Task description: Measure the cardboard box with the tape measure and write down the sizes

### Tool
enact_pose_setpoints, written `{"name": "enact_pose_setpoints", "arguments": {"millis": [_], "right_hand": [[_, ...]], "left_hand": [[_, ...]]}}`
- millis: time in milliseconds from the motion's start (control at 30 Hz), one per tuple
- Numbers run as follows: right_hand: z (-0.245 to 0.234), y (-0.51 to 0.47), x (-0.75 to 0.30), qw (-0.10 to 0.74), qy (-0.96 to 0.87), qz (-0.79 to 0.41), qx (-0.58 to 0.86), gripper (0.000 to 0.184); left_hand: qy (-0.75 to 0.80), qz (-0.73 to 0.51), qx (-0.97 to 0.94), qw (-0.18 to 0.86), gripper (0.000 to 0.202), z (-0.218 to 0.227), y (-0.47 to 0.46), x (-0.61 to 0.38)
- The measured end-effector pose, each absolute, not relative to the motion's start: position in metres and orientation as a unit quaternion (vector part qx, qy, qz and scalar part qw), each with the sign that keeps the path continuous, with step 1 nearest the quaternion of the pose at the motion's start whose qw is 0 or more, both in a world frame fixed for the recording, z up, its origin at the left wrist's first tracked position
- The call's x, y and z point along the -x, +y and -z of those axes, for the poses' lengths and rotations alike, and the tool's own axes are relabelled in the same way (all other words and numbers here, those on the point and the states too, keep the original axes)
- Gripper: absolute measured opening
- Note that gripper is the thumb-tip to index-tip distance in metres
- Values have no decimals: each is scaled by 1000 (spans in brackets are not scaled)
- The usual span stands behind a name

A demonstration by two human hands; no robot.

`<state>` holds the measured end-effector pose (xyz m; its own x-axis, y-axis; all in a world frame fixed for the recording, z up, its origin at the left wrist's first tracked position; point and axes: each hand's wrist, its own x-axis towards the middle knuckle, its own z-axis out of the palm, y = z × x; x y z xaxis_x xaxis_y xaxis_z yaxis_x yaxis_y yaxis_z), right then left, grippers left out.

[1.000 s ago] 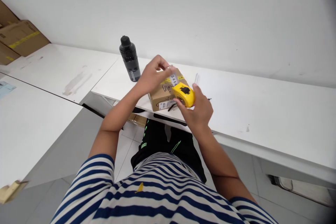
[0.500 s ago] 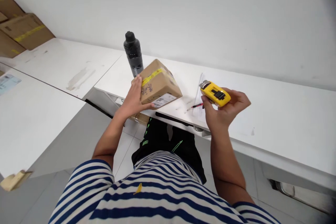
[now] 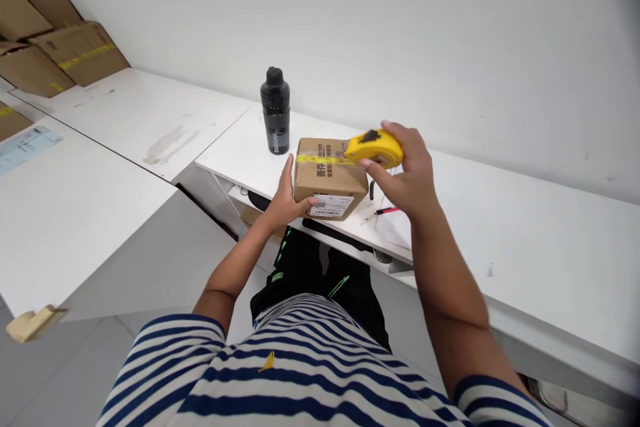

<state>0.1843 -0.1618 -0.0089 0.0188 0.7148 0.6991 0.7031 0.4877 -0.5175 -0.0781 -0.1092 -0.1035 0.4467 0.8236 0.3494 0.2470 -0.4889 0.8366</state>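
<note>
Pinching one yellow tape measure (image 3: 375, 149), the right hand (image 3: 413, 170) is by one brown box (image 3: 306, 183) on the white table (image 3: 500, 213). The left hand (image 3: 289, 200) is spread against the box, which has yellow tape (image 3: 313, 159), dark Chinese writing (image 3: 327, 167) and one white label (image 3: 331, 205). One black bottle (image 3: 275, 110) has blurry letters (image 3: 276, 141).

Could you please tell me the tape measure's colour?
The tape measure is yellow with some black, seen in the head view.

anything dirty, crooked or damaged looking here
Yes: a grey-brown smear marks the white tabletop at the left, odd against the plain surface; dirt or wear, I can't tell. The cardboard box at the left hand and tape measure in the right hand show no obvious damage.
</note>
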Motion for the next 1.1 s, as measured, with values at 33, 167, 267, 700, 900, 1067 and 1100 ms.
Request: {"name": "enact_pose_setpoints", "arguments": {"millis": [33, 167, 267, 700, 900, 1067, 1100], "right_hand": [[-2, -152, -183, 482, -724, -20, 493, 60], [-29, -117, -167, 394, -809, -90, 427, 58], [-32, -104, -151, 332, -848, -130, 392, 57], [-34, -106, -133, 261, -862, -146, 410, 46], [-34, -108, -140, 237, -868, -127, 419, 46], [-32, -112, -146, 241, -866, -120, 422, 47], [-31, -112, -148, 242, -866, -119, 421, 47]], "left_hand": [[343, -415, -755, 375, 131, 97, -111, 75], [330, -457, -716, 412, 125, 77, -119, 60], [339, -480, -692, 419, 121, 76, -125, 51], [338, -546, -638, 424, 103, 99, -124, 36], [391, -542, -643, 374, 86, 103, -130, 31], [406, -534, -656, 346, 78, 100, -132, 31], [405, -533, -657, 346, 77, 99, -132, 31]]}}
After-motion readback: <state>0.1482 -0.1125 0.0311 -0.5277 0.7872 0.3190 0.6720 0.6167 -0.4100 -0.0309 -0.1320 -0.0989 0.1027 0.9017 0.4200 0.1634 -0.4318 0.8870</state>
